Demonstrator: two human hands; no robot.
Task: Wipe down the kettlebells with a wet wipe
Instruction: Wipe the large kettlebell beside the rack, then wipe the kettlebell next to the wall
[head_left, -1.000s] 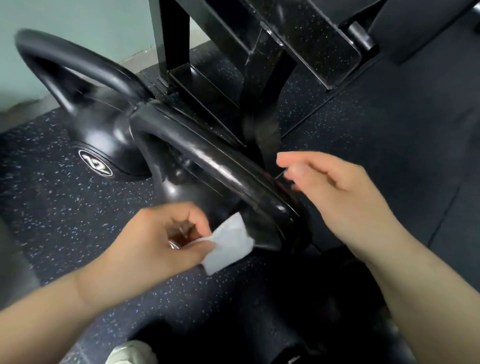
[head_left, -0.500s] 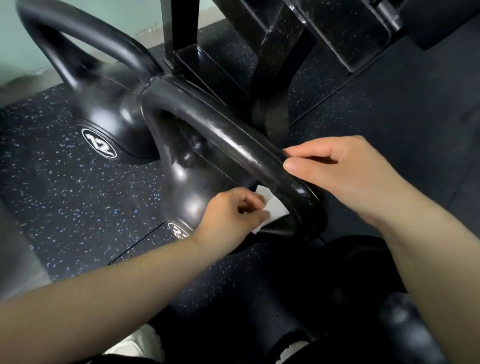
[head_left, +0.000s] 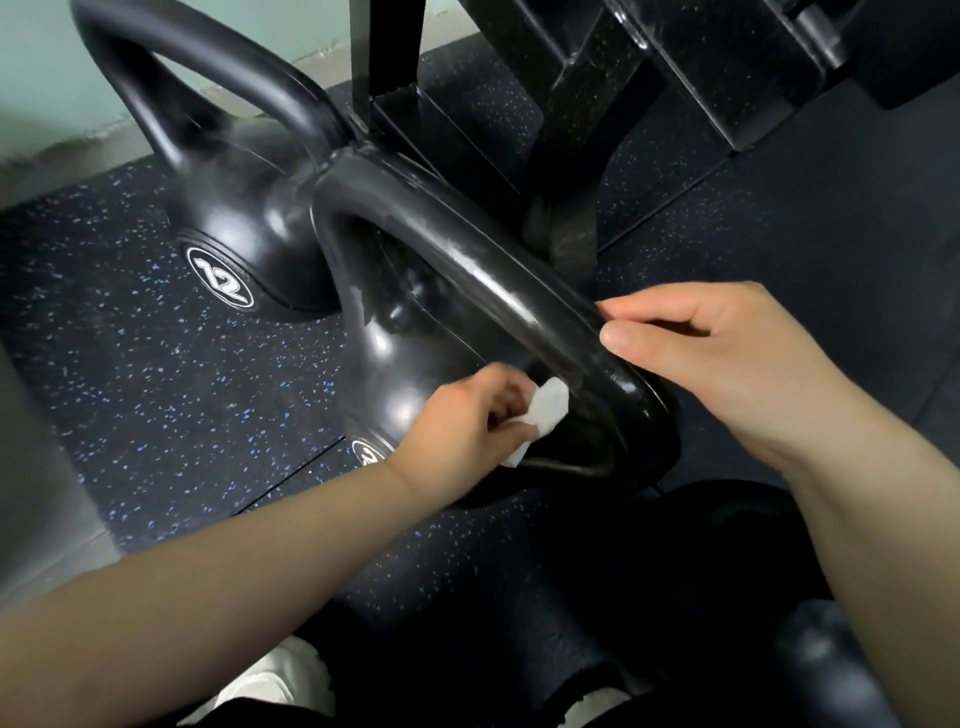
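Two glossy black kettlebells stand on the speckled rubber floor. The near kettlebell (head_left: 410, 358) has its thick handle (head_left: 467, 249) running diagonally toward me. Behind it to the left is a second kettlebell (head_left: 244, 218) marked 12. My left hand (head_left: 462, 426) pinches a folded white wet wipe (head_left: 545, 408) and presses it against the underside of the near handle, inside the loop. On the right end of that handle rests my right hand (head_left: 727, 358), its thumb and fingers curled around the bar.
A black metal rack frame (head_left: 561, 104) with angled posts stands just behind the kettlebells. A pale green wall (head_left: 47, 67) meets the floor at the upper left. My dark trouser legs and a white shoe (head_left: 275, 680) fill the bottom.
My left hand has carried the wipe up and inward from beside the kettlebell into the handle loop. My right hand came down from the air onto the handle's right end.
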